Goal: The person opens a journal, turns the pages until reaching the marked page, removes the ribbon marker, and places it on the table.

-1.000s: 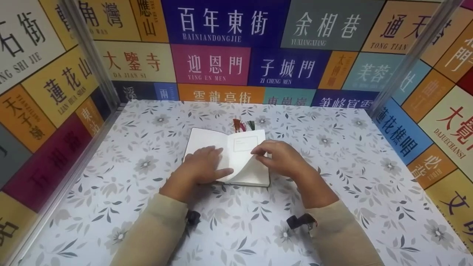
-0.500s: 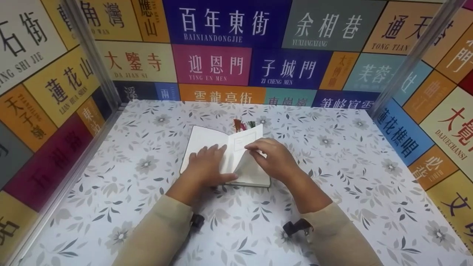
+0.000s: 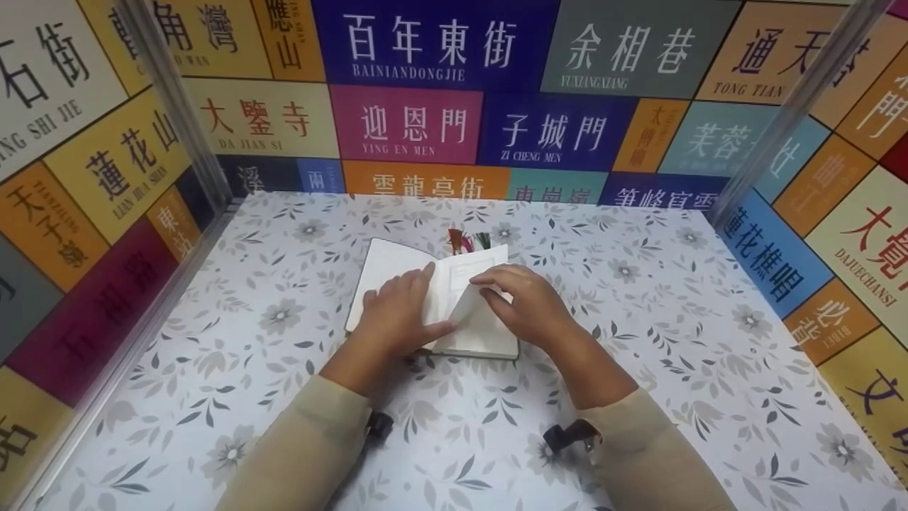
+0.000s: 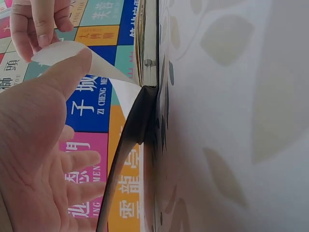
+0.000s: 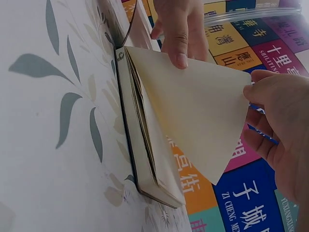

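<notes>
An open notebook [image 3: 390,259] with white pages and a dark cover lies on the table. My left hand [image 3: 397,312] rests on its left page, fingers spread. The left thumb [image 4: 72,67] touches a lifted page in the left wrist view. My right hand [image 3: 530,305] pinches the outer edge of that page [image 5: 198,106] between thumb and finger. The page curves up off the right-hand stack [image 5: 149,135], and a printed box shows on it in the head view. Reddish tassels [image 3: 457,241] and a dark green tassel [image 3: 483,240] stick out past the notebook's far edge.
A white tablecloth [image 3: 681,383] with grey flowers and leaves covers the table. Panels of coloured signs [image 3: 433,42] wall in the back and both sides. Clear strips [image 3: 181,121] run along the corners. Dark wrist straps [image 3: 567,434] show at both sleeves.
My right hand has moved slightly left and away from me with the page edge, raising the page. The left hand has shifted a little to the right, its thumb now at the lifted page.
</notes>
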`<control>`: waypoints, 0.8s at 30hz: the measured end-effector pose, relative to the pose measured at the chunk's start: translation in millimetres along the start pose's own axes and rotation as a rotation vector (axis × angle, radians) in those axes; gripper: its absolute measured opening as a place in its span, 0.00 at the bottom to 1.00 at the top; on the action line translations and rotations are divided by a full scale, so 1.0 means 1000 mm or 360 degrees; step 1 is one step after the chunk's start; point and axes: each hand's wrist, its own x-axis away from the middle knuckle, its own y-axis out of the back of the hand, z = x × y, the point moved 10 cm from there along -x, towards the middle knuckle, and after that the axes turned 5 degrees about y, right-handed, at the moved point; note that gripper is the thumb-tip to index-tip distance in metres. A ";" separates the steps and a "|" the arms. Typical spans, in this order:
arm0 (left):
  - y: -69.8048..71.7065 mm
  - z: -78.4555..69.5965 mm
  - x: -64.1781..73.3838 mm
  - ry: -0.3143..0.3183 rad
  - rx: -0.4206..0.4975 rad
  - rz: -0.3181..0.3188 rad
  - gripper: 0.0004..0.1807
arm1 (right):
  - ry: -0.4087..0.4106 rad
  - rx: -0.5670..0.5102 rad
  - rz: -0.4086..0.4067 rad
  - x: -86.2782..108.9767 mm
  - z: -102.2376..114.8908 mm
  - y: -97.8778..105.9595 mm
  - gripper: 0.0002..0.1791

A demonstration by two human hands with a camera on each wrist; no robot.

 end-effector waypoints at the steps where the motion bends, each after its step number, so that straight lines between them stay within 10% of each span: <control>1: 0.001 0.000 0.000 -0.0001 0.0001 -0.0017 0.64 | -0.0016 -0.0009 0.0014 0.000 -0.001 -0.001 0.13; 15: 0.013 0.002 -0.005 0.0022 0.0010 -0.0161 0.67 | -0.0111 -0.0091 0.0147 0.002 -0.016 -0.011 0.18; 24: 0.016 -0.004 -0.003 -0.0123 -0.0002 -0.0157 0.60 | -0.0411 -0.0144 0.0633 0.019 -0.052 -0.040 0.32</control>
